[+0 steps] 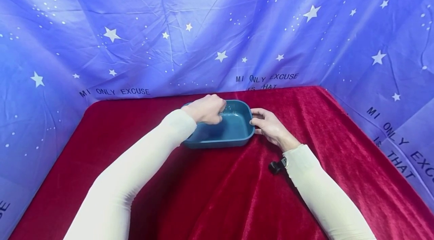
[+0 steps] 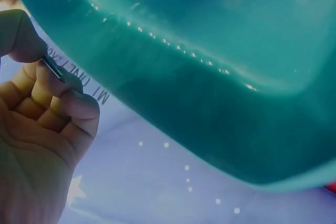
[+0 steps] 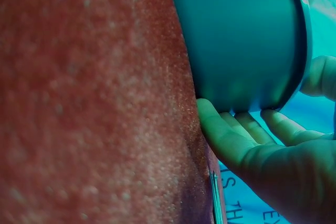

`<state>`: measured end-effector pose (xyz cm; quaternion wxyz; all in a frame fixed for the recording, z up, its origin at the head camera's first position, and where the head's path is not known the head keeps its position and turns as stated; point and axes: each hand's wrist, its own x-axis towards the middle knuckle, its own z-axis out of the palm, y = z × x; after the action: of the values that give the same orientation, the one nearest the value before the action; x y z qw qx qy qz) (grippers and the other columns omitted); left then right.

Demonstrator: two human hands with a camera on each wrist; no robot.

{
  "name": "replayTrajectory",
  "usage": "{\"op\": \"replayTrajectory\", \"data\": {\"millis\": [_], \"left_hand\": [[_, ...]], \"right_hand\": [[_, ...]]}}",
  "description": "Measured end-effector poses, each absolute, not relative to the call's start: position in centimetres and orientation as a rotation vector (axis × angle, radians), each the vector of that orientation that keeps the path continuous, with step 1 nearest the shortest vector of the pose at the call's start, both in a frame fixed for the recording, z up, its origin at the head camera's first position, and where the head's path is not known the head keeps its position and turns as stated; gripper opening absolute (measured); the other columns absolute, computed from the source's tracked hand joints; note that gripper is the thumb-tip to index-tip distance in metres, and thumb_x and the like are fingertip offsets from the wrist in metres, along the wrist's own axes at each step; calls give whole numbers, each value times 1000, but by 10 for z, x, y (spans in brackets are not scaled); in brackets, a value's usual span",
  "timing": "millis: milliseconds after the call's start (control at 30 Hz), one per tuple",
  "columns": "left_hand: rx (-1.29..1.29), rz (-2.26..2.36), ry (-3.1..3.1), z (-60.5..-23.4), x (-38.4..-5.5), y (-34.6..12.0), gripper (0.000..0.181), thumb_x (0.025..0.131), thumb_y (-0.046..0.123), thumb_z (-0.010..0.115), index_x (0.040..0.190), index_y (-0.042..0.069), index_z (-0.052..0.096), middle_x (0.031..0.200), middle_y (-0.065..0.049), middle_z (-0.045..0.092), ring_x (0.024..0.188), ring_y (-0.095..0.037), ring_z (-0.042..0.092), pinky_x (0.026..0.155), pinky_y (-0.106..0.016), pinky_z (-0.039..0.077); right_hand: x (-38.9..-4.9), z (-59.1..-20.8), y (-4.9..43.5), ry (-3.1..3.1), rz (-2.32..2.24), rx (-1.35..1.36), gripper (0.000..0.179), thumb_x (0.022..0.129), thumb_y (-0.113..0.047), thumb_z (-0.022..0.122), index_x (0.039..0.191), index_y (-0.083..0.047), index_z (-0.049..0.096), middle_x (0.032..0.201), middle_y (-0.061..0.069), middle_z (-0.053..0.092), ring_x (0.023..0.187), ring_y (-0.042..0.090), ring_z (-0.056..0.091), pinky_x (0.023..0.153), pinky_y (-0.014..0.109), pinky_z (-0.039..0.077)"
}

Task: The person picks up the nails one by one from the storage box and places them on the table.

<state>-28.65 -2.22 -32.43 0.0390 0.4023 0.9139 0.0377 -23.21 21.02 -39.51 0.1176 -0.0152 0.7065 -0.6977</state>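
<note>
A teal, rounded rectangular container (image 1: 234,129) sits near the far side of the table. My left hand (image 1: 208,110) is over its left part, fingers curled. In the left wrist view the left thumb and fingers (image 2: 50,103) pinch a thin, dark metal piece (image 2: 54,69); its kind is hidden by the fingertips. My right hand (image 1: 269,125) holds the container's right end, thumb at the rim and fingers along the outer wall. Seen from the right wrist, those fingertips (image 3: 207,109) lie against the teal side wall (image 3: 236,40). Small bright glints line the inner bottom edge.
Red velvety cloth (image 1: 217,194) covers the table. A blue curtain (image 1: 190,51) with stars and lettering hangs behind and on both sides. Thin shiny metal rods (image 3: 216,200) show beside the cloth in the right wrist view. A small black device (image 1: 278,165) is on the right wrist.
</note>
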Motion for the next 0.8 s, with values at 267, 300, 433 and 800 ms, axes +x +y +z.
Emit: {"op": "replayTrajectory", "data": {"millis": [267, 300, 433, 800], "left_hand": [[1306, 203, 2829, -317, -277, -46, 5, 73, 9, 57, 78, 8, 57, 71, 0, 52, 69, -17, 51, 65, -29, 45], [1317, 204, 2834, -318, -276, -49, 4, 73, 8, 56, 77, 9, 57, 71, 0, 52, 69, -17, 50, 65, -29, 45], [1346, 229, 2852, -320, -272, -58, 7, 71, 6, 55, 71, 11, 51, 67, 1, 48, 67, -17, 47, 62, -28, 43], [1275, 271, 2870, -324, -260, -88, 8, 72, 5, 57, 74, 11, 52, 69, 2, 50, 67, -16, 49, 62, -27, 43]], "right_hand": [[-232, -394, 210, 2082, -2025, -41, 49, 88, 3, 48, 136, 5, 40, 128, 28, 47, 96, 26, 57, 78, 38, 56], [-232, -394, 210, 2082, -2024, -40, 49, 88, 3, 48, 136, 5, 40, 128, 28, 47, 96, 26, 57, 78, 38, 56], [-232, -394, 211, 2085, -2021, -42, 49, 88, 3, 48, 137, 5, 40, 128, 28, 47, 96, 26, 58, 79, 38, 56], [-232, -395, 211, 2074, -2030, -55, 50, 88, 4, 48, 137, 6, 39, 128, 28, 47, 93, 23, 59, 77, 37, 56]]}}
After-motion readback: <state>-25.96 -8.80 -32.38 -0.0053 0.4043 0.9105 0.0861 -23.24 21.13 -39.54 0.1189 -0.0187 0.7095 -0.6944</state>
